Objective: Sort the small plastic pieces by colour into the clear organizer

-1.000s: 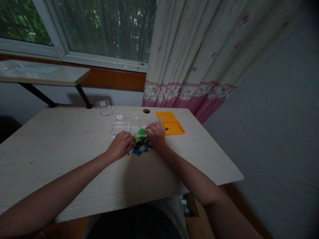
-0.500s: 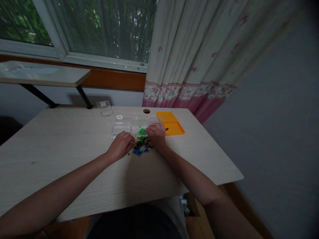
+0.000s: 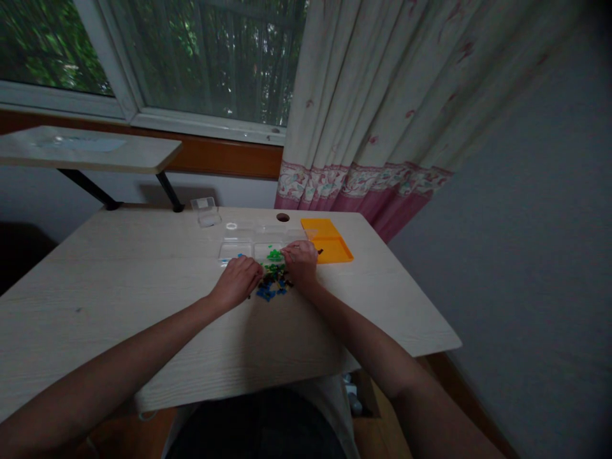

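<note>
Forearms (image 3: 176, 326) angled inward, left hand (image 3: 238, 280) (curled), right hand (image 3: 301, 261), coloured pieces (image 3: 266, 293) between

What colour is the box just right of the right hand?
The box is orange, best seen in the head view.

Left hand (image 3: 238, 280): fingers curled, at the left edge of a pile of mixed small pieces (image 3: 268, 292), blue, dark and green; any grip is unclear. Right hand (image 3: 300, 261): fingers bent; contents, if any, cannot be made out. Just left of its fingertips, green pieces (image 3: 274, 255) in a clear compartment (image 3: 259, 251). Right of those fingers, an orange tray (image 3: 338, 251) bearing a dark piece (image 3: 320, 252). Well beyond the left fingers, an open clear case (image 3: 205, 213) on the table (image 3: 382, 312).
</note>
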Demonstrator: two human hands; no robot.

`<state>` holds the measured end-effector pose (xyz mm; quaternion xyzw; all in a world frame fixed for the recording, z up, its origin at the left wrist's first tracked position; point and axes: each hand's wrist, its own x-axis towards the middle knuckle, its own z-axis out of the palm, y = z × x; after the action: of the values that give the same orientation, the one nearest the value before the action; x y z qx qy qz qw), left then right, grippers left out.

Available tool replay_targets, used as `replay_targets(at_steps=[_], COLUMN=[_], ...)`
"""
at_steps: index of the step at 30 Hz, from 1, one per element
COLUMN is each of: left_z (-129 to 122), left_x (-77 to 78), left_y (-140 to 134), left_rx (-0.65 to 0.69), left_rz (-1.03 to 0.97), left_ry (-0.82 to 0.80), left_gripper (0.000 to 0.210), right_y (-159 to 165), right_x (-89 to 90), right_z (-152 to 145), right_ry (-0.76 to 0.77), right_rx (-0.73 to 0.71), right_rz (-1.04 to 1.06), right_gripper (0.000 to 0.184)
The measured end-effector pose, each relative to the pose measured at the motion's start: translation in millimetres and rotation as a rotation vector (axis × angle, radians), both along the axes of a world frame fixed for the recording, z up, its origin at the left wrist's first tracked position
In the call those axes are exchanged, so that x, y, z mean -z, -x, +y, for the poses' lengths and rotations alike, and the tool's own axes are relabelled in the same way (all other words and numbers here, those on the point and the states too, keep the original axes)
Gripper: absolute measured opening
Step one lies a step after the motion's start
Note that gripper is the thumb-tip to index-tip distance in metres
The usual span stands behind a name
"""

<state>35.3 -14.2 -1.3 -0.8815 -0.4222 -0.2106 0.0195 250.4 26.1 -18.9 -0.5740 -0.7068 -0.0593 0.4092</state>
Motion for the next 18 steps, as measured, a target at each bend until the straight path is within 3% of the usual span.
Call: replay_targets(at_steps=[3, 10, 14, 18], left_z=[3.7, 11.4, 10.6, 10.0], left_x=[-7.6, -32.3, -30.7, -19.2], left_y=[-2.6, -5.0, -5.1, -7.5], left_rx=[-0.040, -0.176, -0.185, -0.174], left_rz=[-0.038, -0.336, -0.443, -0.499], left_ry=[0.010, 0.106, 0.196, 0.238], left_gripper=[0.021, 0.019, 0.019, 0.019], right_y=[1.4, -0.1, -0.7, 6.3], right_x=[-1.9, -6.3, -12.2, -16.9], right_z=[-0.5, -4.3, -5.1, -1.3], right_ry=[0.015, 0.049, 0.070, 0.036], right_rx=[-0.001, 0.009, -0.013, 0.017], right_rz=[-0.010, 0.050, 0.047, 0.091], right_gripper=[0.011, 0.013, 0.011, 0.011])
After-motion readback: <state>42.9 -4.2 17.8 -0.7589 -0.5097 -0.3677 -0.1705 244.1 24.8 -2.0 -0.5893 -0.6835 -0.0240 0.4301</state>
